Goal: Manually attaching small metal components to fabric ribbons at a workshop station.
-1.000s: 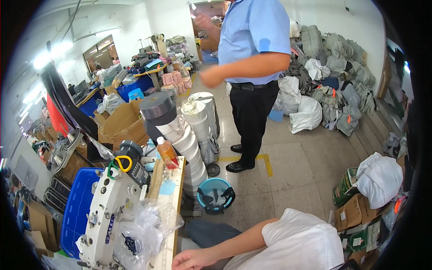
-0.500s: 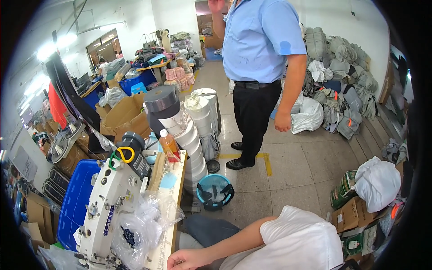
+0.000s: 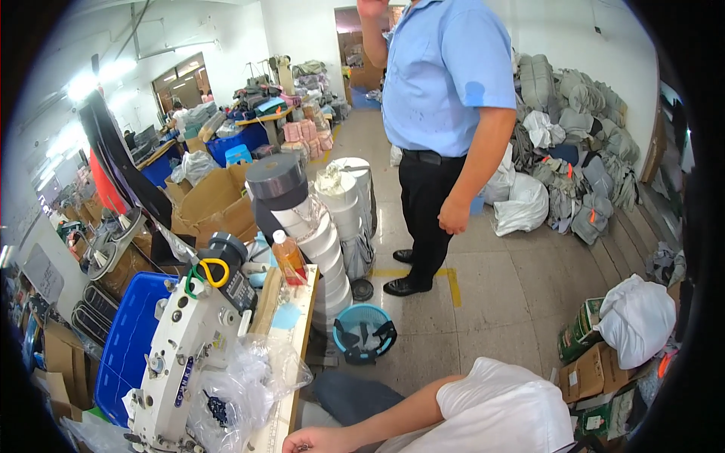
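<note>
My right hand point(image 3: 321, 440) rests at the front edge of the white sewing table point(image 3: 296, 392), cut off by the lower picture border. Its fingers are curled, with a tiny shiny spot between them too small to name. My left hand is out of sight. Beside my right hand, a crumpled clear plastic bag point(image 3: 253, 370) holds small dark blue pieces point(image 3: 217, 408). It lies against the white sewing machine point(image 3: 175, 362). Scissors with yellow and green handles point(image 3: 214, 272) sit on top of the machine. A bottle of orange drink point(image 3: 290, 259) stands at the table's far end.
A person in a blue shirt point(image 3: 445, 83) stands ahead, one hand raised, one hanging. A turquoise basket point(image 3: 365, 321) is on the floor beside white rolls point(image 3: 332, 264). A blue bin point(image 3: 124, 355) stands left of the machine. Grey garment piles point(image 3: 581, 166) and cartons point(image 3: 596, 370) line the right.
The view has shifted slightly, so most things sit a little lower and further right. The standing person's hanging hand has moved slightly inward. My right hand stays at the table edge, fingers curled.
</note>
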Demonstrator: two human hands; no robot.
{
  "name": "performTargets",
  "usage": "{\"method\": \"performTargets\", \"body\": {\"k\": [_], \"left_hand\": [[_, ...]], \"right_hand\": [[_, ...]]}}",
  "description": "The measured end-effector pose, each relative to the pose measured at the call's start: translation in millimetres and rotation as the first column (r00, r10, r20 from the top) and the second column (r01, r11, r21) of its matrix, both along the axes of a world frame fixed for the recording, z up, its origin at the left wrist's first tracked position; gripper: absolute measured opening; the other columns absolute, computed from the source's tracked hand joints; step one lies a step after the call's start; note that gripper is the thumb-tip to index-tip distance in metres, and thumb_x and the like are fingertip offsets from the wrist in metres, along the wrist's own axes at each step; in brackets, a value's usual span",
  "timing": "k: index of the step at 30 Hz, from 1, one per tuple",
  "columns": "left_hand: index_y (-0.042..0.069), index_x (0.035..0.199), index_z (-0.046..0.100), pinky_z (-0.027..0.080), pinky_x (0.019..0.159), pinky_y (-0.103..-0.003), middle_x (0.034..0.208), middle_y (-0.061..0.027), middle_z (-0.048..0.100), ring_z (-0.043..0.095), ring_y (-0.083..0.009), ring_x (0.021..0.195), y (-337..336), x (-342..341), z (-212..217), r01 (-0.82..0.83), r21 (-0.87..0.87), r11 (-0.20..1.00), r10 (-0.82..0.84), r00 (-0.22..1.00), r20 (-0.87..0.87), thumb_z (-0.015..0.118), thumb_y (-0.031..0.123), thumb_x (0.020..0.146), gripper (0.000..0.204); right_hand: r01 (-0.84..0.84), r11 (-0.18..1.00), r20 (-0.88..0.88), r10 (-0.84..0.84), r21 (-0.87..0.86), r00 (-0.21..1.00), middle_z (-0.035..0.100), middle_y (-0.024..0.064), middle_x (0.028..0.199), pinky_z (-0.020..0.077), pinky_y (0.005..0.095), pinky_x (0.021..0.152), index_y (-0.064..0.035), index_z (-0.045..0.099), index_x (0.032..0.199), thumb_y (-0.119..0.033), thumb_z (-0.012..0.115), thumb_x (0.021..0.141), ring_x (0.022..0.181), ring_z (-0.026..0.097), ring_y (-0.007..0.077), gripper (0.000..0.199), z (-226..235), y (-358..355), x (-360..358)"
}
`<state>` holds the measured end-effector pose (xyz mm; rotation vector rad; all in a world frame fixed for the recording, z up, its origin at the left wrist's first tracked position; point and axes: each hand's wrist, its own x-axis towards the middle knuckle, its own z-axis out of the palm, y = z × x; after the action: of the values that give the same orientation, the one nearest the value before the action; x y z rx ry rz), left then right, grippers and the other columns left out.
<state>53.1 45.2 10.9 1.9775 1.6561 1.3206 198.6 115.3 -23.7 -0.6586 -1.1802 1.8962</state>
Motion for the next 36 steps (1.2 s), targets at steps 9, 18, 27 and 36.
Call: {"method": "performTargets", "body": {"k": [9, 18, 27, 36], "left_hand": [[-0.004, 0.095, 0.061, 0.046, 0.061, -0.030, 0.077, -0.0117, 0.062, 0.055, -0.0217, 0.067, 6, -3, 11, 0.008, -0.136, 0.991, 0.006, 0.995, 0.101, 0.065, 0.011, 0.090, 0.016], [-0.001, 0.098, 0.055, 0.045, 0.072, -0.020, 0.096, -0.0097, 0.060, 0.057, -0.0117, 0.084, -4, 1, 26, 0.155, -0.256, 0.954, 0.114, 0.602, 0.790, 0.061, -0.011, 0.085, 0.018], [-0.001, 0.095, 0.058, 0.041, 0.066, -0.020, 0.096, -0.0086, 0.061, 0.055, -0.0094, 0.080, -14, -9, 20, 0.160, -0.180, 0.971, 0.031, 0.656, 0.754, 0.061, -0.011, 0.084, 0.015], [-0.002, 0.092, 0.060, 0.045, 0.070, -0.022, 0.090, -0.0080, 0.063, 0.057, -0.0127, 0.080, 6, -5, 20, 0.154, -0.242, 0.958, 0.038, 0.768, 0.639, 0.063, -0.008, 0.084, 0.010]], "right_hand": [[-0.156, 0.956, 0.025, 0.167, -0.249, 0.986, 0.053, -0.0071, 0.072, 0.0338, 0.0188, 0.047, -0.0109, 0.062, 0.108, -0.026, 0.060, 0.096, 0.057, 0.043, 0.0008, 0.020, 35, 2, 18], [-0.184, 0.935, -0.213, 0.121, -0.303, 0.969, 0.064, 0.0048, 0.091, 0.0298, 0.0192, 0.044, -0.0024, 0.061, 0.106, -0.013, 0.062, 0.093, 0.054, 0.043, 0.0037, 0.017, 35, 3, 17], [-0.142, 0.972, -0.032, 0.139, -0.186, 0.990, 0.063, 0.0014, 0.087, 0.0400, 0.0177, 0.054, -0.0024, 0.064, 0.106, -0.008, 0.063, 0.091, 0.067, 0.051, 0.0026, 0.016, 39, -13, 5], [-0.033, 0.993, 0.137, 0.016, 0.118, 0.990, 0.065, 0.0028, 0.093, 0.0481, 0.0219, 0.076, -0.0011, 0.066, 0.101, -0.006, 0.067, 0.088, 0.088, 0.059, 0.0069, 0.013, 41, 2, 13]]}}
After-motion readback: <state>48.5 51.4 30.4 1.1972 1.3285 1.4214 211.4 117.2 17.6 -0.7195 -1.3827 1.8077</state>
